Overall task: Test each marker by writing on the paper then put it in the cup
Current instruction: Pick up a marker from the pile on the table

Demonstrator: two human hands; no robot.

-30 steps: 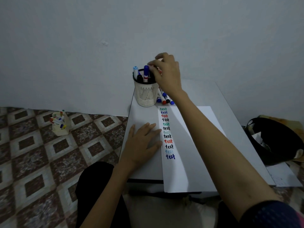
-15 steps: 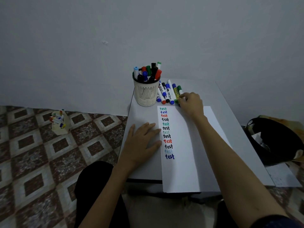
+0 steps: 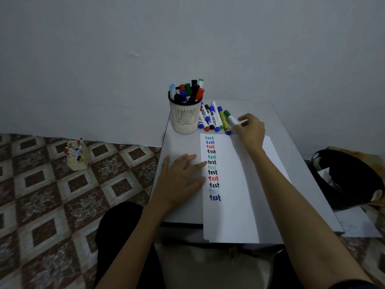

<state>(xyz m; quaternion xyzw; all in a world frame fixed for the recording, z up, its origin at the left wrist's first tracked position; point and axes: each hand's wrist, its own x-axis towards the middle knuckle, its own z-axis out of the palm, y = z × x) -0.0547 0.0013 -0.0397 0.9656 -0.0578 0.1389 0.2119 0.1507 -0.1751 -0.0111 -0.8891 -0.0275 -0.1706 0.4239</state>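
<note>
Several markers (image 3: 188,90) are stood upright in the white slotted cup (image 3: 185,119), which is set at the far left corner of the tabletop (image 3: 291,130). Caps of light blue, red, green, black and dark blue are seen above its dark rim, packed close together. Just to the right of the cup, a row of loose markers (image 3: 214,119) is laid on the tabletop, side by side and touching, with blue, red and black caps at the near ends; a yellow one is among them. At the right end of that row, the green-capped marker (image 3: 229,116) is pinched at its white barrel by the fingers (image 3: 238,127) of the right hand (image 3: 252,129), which are curled narrowly around it; whether it is lifted clear of the tabletop cannot be told. The paper (image 3: 239,195) is laid lengthwise in front of the row, its near end hung over the tabletop's edge. Twelve words reading "test" are written down its left side in teal, blue, red and black. The left hand (image 3: 179,182) is laid flat on the tabletop with fingers straight and spread, the fingertips touching the paper's left edge. On the tiled floor (image 3: 41,205) to the left, a small pale holder (image 3: 78,161) filled with coloured pens is stood. A black bag (image 3: 350,184) is seen at the right, beside the tabletop.
</note>
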